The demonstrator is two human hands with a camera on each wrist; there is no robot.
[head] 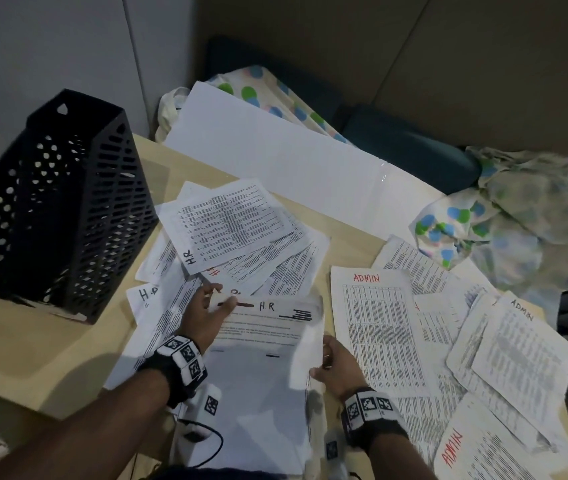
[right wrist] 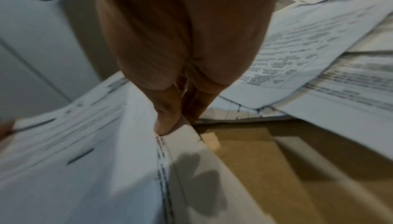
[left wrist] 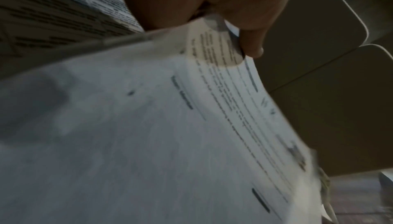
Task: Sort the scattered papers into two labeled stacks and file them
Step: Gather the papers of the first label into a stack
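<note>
Both hands hold 1 HR sheet [head: 268,327], the page with "HR" handwritten at its top, which sits just right of the black mesh file holder [head: 57,202] and close to the person. The left hand [head: 208,318] pinches the sheet's upper left edge, thumb on top and fingers beneath, as the left wrist view shows. The right hand [head: 336,367] pinches the right edge between thumb and fingers, curling that margin upward. Gripping 2 opposite edges likely keeps the thin page taut and clear of the pile, so it can be carried without dragging neighbours along.

The sorting looks partly done. Behind the held sheet, right of the file holder, lies a fanned heap of HR papers [head: 237,233]; 4 HR labels can be read there, counting a red one half covered, though how many sheets lie underneath cannot be told. Farther right of the holder spread the ADMIN papers [head: 379,327], with 3 ADMIN labels legible: 2 in red, 1 in black. More pages lie among them unlabelled or hidden.

The 1 file holder stands upright at the tabletop [head: 33,334] corner; what it holds cannot be seen. 1 large blank white sheet [head: 275,154] lies beyond the piles, with spotted cloth [head: 504,216] bunched beside it.
</note>
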